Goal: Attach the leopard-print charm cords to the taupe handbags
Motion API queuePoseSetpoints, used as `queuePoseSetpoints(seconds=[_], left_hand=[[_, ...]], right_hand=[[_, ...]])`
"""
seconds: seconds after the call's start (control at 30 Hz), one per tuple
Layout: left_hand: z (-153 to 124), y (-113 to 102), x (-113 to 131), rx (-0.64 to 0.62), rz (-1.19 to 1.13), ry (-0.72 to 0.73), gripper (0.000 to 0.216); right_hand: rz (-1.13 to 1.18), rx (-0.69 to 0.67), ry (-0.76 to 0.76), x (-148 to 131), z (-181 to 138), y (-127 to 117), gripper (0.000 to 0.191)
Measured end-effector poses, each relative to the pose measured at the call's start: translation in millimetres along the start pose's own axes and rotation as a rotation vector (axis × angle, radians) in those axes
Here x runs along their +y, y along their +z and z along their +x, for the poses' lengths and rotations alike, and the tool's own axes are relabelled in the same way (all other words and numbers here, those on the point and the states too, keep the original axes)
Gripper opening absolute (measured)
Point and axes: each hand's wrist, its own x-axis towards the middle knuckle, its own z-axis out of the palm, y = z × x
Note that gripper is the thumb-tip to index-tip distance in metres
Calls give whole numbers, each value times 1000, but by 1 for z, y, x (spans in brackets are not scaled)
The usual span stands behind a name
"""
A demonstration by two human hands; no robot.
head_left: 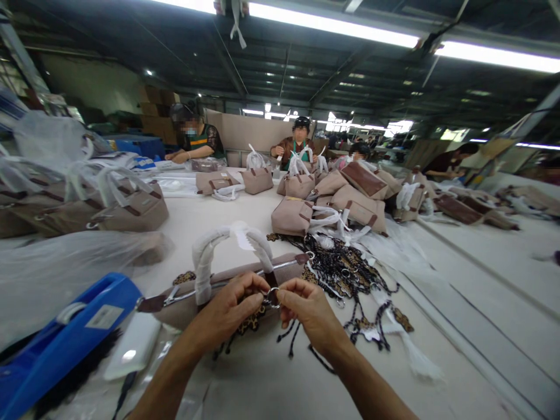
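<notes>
A metal ring (273,296) is pinched between my left hand (238,298) and my right hand (306,303), in front of a taupe handbag (179,308). Leopard-print pieces and black braided cords of a bag charm (251,322) hang below the ring, partly covered by my fingers. The bag lies on the table, its zipper along the top and its wrapped handle (205,259) standing up. Whether the ring passes around the bag's brown strap (270,274) I cannot tell. More charms with black cords (343,265) lie heaped to the right.
On the left are a blue brush (94,326) and a white device (133,344) with a cable. Taupe handbags (126,201) stand at the far left, and more are piled (359,201) at the back. Clear plastic (83,262) lies nearby. Several people sit farther off.
</notes>
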Motion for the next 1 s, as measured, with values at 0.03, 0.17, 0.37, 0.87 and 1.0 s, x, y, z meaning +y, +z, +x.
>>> queuePoseSetpoints(seconds=[0.03,0.17,0.37,0.87,1.0], left_hand=[[0,0,1,-3,0,11,17],[0,-1,2,6,31,21,14],[0,1,2,7,106,-16,15],[4,1,-5,36,20,-35,23],[7,1,-11,55,-191,-96,29]], right_hand=[[4,0,5,0,0,0,30],[30,15,26,-1,-1,0,33],[25,50,29,-1,-1,-1,35],[-76,-9,-36,-4,-3,3,31],[17,-69,-39,-2,-2,2,32]])
